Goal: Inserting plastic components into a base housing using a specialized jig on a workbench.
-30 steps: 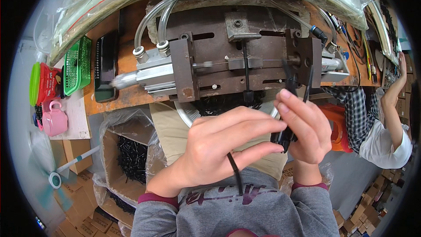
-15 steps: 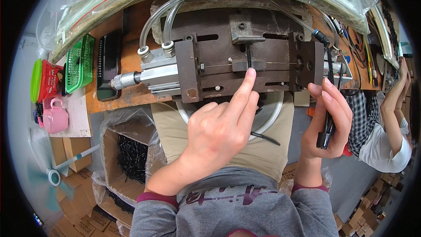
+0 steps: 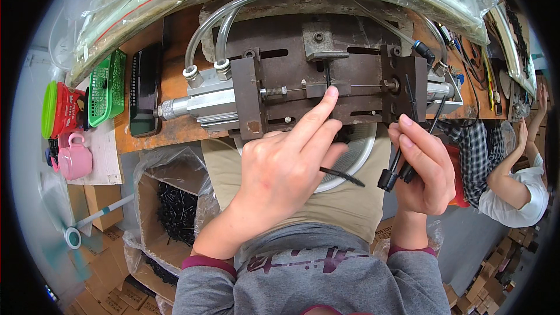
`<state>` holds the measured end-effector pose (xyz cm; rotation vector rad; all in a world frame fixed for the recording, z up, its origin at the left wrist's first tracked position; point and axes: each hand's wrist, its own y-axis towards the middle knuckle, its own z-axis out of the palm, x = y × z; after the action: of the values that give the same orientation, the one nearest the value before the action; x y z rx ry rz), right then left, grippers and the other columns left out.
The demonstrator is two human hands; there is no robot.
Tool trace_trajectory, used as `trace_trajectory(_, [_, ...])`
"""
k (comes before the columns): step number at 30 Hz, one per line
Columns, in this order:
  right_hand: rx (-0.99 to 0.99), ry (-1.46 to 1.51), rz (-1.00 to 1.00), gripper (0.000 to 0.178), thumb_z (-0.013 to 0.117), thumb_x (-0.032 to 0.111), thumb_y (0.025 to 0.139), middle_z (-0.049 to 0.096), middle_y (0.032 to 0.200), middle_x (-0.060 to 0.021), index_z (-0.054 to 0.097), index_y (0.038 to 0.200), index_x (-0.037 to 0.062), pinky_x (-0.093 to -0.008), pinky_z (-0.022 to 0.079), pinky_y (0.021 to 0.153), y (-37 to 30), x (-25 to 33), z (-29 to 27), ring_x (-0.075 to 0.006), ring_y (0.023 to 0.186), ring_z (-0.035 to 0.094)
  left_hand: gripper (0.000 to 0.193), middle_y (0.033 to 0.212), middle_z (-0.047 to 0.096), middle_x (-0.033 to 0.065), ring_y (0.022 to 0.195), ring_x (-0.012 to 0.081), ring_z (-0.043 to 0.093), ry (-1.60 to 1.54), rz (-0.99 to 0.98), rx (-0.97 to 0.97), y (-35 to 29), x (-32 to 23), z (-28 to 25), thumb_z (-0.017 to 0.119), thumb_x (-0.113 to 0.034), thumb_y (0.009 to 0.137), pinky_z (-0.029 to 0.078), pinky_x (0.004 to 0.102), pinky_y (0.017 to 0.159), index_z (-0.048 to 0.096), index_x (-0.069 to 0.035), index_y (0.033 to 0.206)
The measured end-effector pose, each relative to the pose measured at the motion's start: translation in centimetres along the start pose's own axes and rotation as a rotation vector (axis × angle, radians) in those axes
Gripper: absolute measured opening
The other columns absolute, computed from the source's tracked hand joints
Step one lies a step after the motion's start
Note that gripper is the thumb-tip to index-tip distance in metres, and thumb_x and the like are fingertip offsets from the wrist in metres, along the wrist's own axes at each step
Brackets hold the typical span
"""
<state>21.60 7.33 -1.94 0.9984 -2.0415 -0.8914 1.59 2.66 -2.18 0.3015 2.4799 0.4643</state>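
Note:
My left hand (image 3: 277,166) reaches over a brown metal fixture (image 3: 291,108). Its index finger is stretched out, with the tip at a thin black rod (image 3: 328,73) on the small central block (image 3: 315,89). The other fingers bend partly under the palm. Below that hand lies another black rod (image 3: 344,177); whether the fingers touch it, I cannot tell. To the fixture's right, my right hand (image 3: 429,166) is closed around several slim black rods (image 3: 389,178) with thick cylindrical ends pointing down. Thin wires run to the block from a threaded plunger (image 3: 274,91) and from the right nut (image 3: 387,84).
A round mesh basket (image 3: 364,160) sits over my lap. At left are a plastic-lined box of black rods (image 3: 176,213), a pink cup (image 3: 74,160), a green basket (image 3: 107,87) and a fan (image 3: 72,237). Clear hoses (image 3: 201,29) arch behind. Another person (image 3: 519,181) works at right.
The left threaded plunger and the right nut have moved inward toward the block. My right hand has shifted left and down, its rods fanning apart. The loose rod lies farther left.

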Motion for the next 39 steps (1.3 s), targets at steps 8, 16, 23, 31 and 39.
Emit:
trace_trajectory(8, [0.064,0.099,-0.038,0.026,0.075,-0.001,0.071,0.072,0.104,-0.0233,0.071,0.095,-0.0078,-0.0332,0.06,0.068,-0.2,1.2,1.3,-0.0276,0.077,0.071,0.037,0.098,0.074,0.0112,0.083,0.0211,0.072,-0.63,0.056,0.053,-1.0,-1.7,-1.9,0.088,-0.011,0.068,0.058,0.0293,0.066,0.075,-0.004,0.103])
trace_trajectory(16, [-0.045,0.054,0.085,0.033,0.065,-0.016,0.078,0.066,0.116,-0.0261,0.065,0.11,-0.0083,-0.0377,0.061,0.086,0.1,0.2,1.0,-0.0339,0.098,0.071,0.03,0.119,0.068,0.0134,0.063,0.0116,0.065,-0.13,-0.029,-0.093,-1.3,-1.0,-1.5,0.085,-0.009,0.067,0.051,0.0243,0.054,0.076,-0.005,0.096])
trace_trajectory(23, [-0.079,0.068,0.173,0.028,0.061,-0.016,0.086,0.064,0.118,-0.0261,0.061,0.112,-0.0062,-0.0389,0.061,0.088,-0.2,0.5,0.9,-0.0341,0.101,0.071,0.028,0.123,0.069,0.0062,0.054,0.0136,0.061,0.124,0.043,-0.08,-0.9,-0.5,0.8,0.081,-0.011,0.069,0.046,0.0253,0.049,0.074,-0.008,0.096])
trace_trajectory(31, [-0.058,0.054,0.177,0.028,0.063,-0.017,0.085,0.065,0.117,-0.0253,0.062,0.111,-0.0066,-0.0372,0.061,0.087,0.1,0.7,0.9,-0.0333,0.1,0.071,0.027,0.124,0.069,0.0062,0.055,0.015,0.062,0.142,0.04,-0.077,-0.1,-0.4,0.8,0.081,-0.013,0.071,0.047,0.0258,0.05,0.073,-0.008,0.096])
trace_trajectory(39, [-0.049,0.052,0.182,0.03,0.064,-0.018,0.084,0.065,0.118,-0.0257,0.062,0.112,-0.0069,-0.0365,0.062,0.087,0.2,1.1,1.0,-0.0327,0.1,0.071,0.027,0.125,0.069,0.0045,0.056,0.0156,0.063,0.141,0.022,-0.075,-0.3,-0.4,0.8,0.08,-0.014,0.072,0.049,0.0262,0.051,0.073,-0.009,0.097])
